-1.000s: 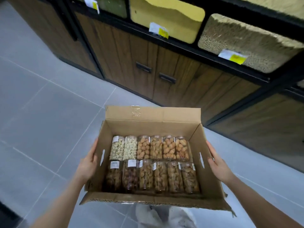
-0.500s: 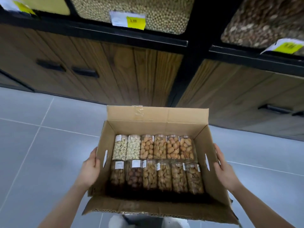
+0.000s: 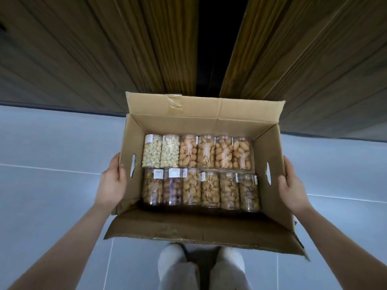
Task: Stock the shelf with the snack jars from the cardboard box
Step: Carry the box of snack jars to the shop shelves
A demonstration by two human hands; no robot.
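Head view: the cardboard box (image 3: pixel 201 227) is held up above the grey floor (image 3: pixel 52 185), before wooden cabinet doors (image 3: pixel 83 49); left hand (image 3: pixel 112 183) and right hand (image 3: pixel 292 188) press its side walls, fingers straight; twelve snack jars (image 3: pixel 199 170) lie inside in two rows.

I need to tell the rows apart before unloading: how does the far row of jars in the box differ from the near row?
The far row starts at the left with two jars of pale, whitish nuts, while the near row holds only brown ones. The near row's second jar from the left looks darkest; the far row has nothing that dark. Both rows hold six clear jars lying on their sides in the cardboard box.
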